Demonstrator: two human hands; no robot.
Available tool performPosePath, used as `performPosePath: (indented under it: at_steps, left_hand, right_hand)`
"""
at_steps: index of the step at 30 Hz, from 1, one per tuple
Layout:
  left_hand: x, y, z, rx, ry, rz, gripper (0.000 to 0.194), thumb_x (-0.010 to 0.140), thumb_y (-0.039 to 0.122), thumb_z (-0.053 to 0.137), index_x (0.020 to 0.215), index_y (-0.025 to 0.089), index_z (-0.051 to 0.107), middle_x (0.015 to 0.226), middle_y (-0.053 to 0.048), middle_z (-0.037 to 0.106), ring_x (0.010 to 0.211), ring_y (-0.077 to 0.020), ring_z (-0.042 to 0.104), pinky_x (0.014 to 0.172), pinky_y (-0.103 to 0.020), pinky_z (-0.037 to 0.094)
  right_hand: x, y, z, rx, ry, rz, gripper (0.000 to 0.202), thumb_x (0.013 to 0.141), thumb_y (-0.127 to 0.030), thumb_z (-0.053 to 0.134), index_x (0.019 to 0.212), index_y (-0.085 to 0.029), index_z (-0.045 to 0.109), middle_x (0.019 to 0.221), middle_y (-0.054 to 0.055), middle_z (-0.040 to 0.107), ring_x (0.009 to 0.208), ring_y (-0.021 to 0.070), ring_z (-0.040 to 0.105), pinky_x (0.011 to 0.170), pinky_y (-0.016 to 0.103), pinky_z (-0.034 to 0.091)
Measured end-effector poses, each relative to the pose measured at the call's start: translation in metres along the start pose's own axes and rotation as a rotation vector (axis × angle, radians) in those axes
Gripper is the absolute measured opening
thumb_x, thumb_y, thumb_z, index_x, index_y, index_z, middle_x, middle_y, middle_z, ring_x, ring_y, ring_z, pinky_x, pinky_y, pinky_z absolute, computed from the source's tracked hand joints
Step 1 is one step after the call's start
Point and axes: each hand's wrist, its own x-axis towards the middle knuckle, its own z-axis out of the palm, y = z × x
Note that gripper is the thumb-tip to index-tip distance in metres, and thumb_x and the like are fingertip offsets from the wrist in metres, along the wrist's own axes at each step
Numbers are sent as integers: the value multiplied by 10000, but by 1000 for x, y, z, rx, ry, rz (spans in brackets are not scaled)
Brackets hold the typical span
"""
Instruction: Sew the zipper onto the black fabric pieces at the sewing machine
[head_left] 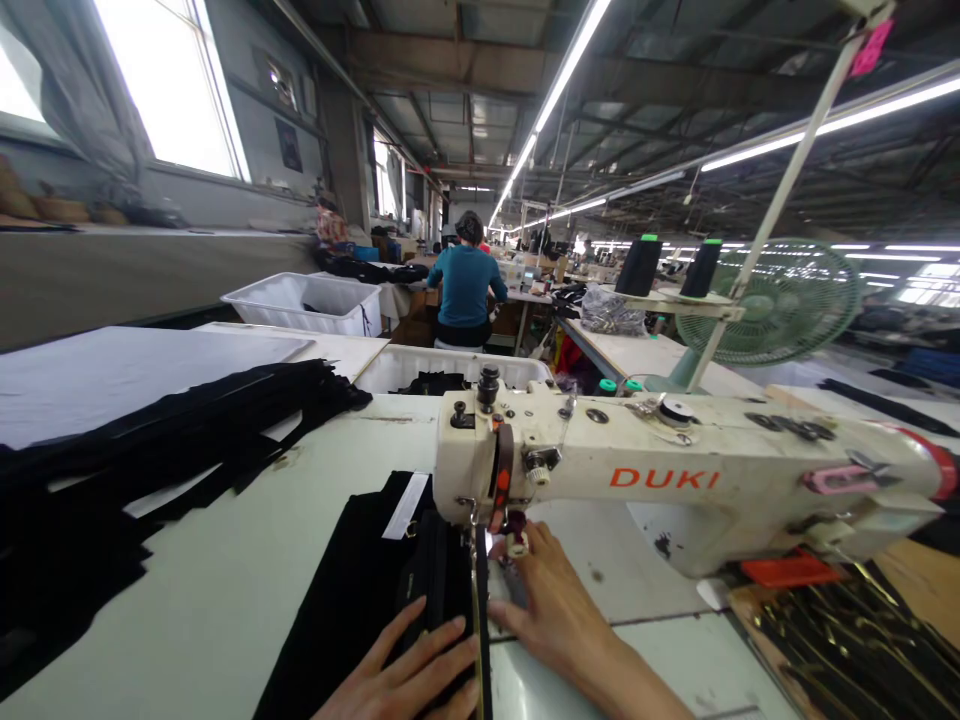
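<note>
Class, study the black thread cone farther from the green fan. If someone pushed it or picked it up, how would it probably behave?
The black thread cone would probably feel firm, as its wound sides keep a smooth, even shape. Upright, its wider base should resist a light nudge. Knocked onto its side, it would likely roll in a curve, because it tapers towards the green top.

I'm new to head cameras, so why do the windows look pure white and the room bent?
Head view: window washed out by daylight; ceiling tubes glaring; wide-angle stretching towards the edges; far background soft; black fabric losing detail.
</note>
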Motion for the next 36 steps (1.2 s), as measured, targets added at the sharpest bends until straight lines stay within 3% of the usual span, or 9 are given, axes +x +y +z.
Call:
performPosePath:
  at_steps: [3, 6, 9, 13, 18, 24, 29, 33, 36]
  left_hand:
    - [-2, 3, -1, -61, 75, -44, 351, 986, 178, 627, 1324, 263, 583, 1402, 1, 607, 1302, -186, 555, 1185, -376, 294]
    - [-4, 5, 0, -136, 94, -57, 367, 983, 164, 599, 1341, 243, 571, 1399, -26, 612, 1319, -183, 538, 1203, -375, 234]
    - [-6, 4, 10, -186, 159, -46, 426, 985, 148, 548, 1394, 265, 527, 1394, -23, 617, 1309, -187, 550, 1201, -372, 261]
    - [-10, 5, 20, -238, 158, -84, 508, 977, 149, 540, 1456, 296, 455, 1458, -34, 556, 1344, -220, 513, 1175, -413, 331]
    - [-6, 16, -6, -352, 84, -144, 562, 919, 325, 644, 1447, 234, 471, 1478, -60, 532, 1378, -268, 470, 1198, -476, 280]
    - [2, 25, -42, -364, 70, -187, 538, 876, 420, 727, 1345, 201, 580, 1416, -83, 585, 1335, -283, 521, 1191, -436, 318]
    - [6, 23, -48, -418, 30, -210, 601, 770, 326, 827, 1321, 201, 621, 1377, -88, 613, 1306, -299, 549, 1178, -466, 335]
    - [11, 22, -52, -410, -101, -224, 649, 737, 361, 857, 1311, 155, 634, 1393, -117, 594, 1309, -321, 541, 1164, -512, 333]
    - [12, 23, -55, -384, -102, -212, 620, 779, 402, 821, 1313, 152, 627, 1385, -123, 602, 1307, -324, 543, 1152, -525, 351]
  right_hand:
    - [3, -5, 2, -30, -23, -41, 278, 753, -70, 717, 979, -218, 650, 1098, 56, 653, 1057, 261, 590, 940, 393, 495]
    - [0, -13, 11, -100, 29, -1, 270, 790, -37, 617, 1027, -163, 648, 1062, 113, 649, 1021, 301, 573, 922, 462, 474]
    - [1, -17, 21, -148, 86, 58, 290, 803, -81, 613, 1088, -128, 627, 1080, 145, 640, 1036, 335, 549, 940, 511, 431]
    - [10, -17, 26, -164, 94, 107, 170, 837, -105, 591, 991, -162, 635, 990, 99, 658, 977, 293, 574, 879, 426, 434]
    - [19, -18, 23, -194, 90, 173, 151, 861, -125, 578, 970, -185, 664, 939, 83, 681, 971, 283, 594, 833, 379, 414]
    - [22, -20, 22, -226, 94, 199, 134, 884, -168, 580, 940, -201, 698, 943, 99, 696, 977, 290, 607, 840, 382, 419]
    - [21, -19, 31, -235, 110, 206, 160, 910, -154, 552, 966, -194, 697, 946, 105, 698, 991, 281, 609, 860, 380, 427]
    - [43, -9, 38, -224, 133, 204, 155, 966, -176, 541, 925, -167, 689, 984, 101, 684, 1061, 278, 596, 917, 430, 440]
    - [62, 3, 37, -183, 134, 149, 61, 940, -181, 622, 916, -157, 673, 999, 49, 676, 1053, 242, 609, 947, 454, 462]
